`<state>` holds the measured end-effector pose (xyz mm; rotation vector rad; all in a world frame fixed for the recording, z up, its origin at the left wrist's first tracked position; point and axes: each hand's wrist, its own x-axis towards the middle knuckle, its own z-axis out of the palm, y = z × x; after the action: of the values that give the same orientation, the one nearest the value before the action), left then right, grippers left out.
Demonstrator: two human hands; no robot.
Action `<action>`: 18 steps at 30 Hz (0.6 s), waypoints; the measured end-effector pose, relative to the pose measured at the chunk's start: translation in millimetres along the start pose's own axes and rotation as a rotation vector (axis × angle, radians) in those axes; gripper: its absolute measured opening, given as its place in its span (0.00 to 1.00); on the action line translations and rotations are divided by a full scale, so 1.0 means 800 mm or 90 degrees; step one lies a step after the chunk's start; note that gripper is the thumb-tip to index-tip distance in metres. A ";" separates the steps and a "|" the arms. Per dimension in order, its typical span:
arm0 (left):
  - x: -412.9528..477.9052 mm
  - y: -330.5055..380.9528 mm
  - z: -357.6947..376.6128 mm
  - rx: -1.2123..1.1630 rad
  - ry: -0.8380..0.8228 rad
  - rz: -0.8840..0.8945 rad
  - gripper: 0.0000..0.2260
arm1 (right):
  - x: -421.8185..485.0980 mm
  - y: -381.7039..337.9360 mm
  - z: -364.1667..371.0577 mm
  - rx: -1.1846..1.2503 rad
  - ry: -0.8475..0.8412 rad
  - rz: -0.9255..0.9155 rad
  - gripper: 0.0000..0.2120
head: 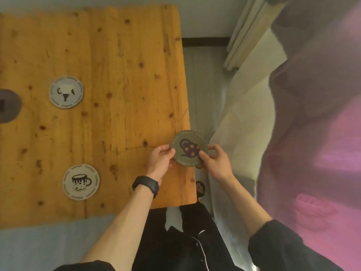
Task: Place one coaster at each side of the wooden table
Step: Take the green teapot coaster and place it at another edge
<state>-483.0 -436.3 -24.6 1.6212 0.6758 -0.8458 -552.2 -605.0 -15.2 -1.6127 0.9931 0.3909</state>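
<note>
A round olive-green coaster with a purple dotted teapot [188,148] hangs over the right edge of the wooden table [121,79]. My left hand [161,161] pinches its left rim and my right hand [214,160] pinches its right rim. A pale grey coaster with a sheep's face [66,92] lies on the table at mid left. Another pale coaster with a cup drawing [81,181] lies near the front edge. A darker coaster [7,105] is cut off at the left border.
A pink and purple curtain or cloth [316,133] hangs close on the right, with a white sheer fabric [242,118] beside the table. A narrow strip of floor [203,90] runs between table and fabric. My dark clothing fills the bottom middle.
</note>
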 end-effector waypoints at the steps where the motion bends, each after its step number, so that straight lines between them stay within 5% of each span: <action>1: -0.002 0.003 0.000 -0.009 0.006 -0.003 0.09 | 0.006 -0.006 -0.001 -0.010 -0.007 -0.002 0.10; 10: 0.008 0.032 -0.027 -0.088 0.055 -0.051 0.16 | 0.059 -0.086 0.033 -0.158 -0.080 -0.062 0.07; 18: 0.042 0.065 -0.053 -0.141 0.114 -0.020 0.15 | 0.128 -0.189 0.074 -0.342 -0.142 -0.139 0.16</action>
<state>-414.8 -405.9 -17.5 1.4996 0.8921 -0.6285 -361.3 -590.8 -8.9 -2.0795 0.5565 0.7114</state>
